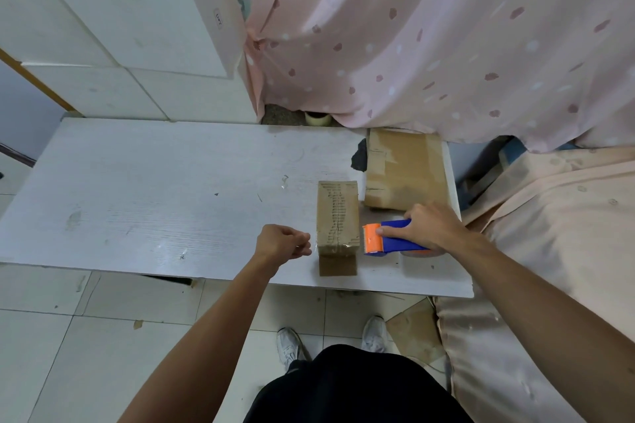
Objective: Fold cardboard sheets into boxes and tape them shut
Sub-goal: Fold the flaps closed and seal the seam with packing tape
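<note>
Your right hand (433, 227) grips the blue-and-orange tape dispenser (395, 240) right of the small brown cardboard box (338, 216); your left hand (282, 244) is curled, its grasp indeterminable.

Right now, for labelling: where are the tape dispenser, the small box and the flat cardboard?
tape dispenser (400, 240), head view, blue body
small box (338, 213), head view, top face
flat cardboard (403, 168), head view, sheet's middle
</note>
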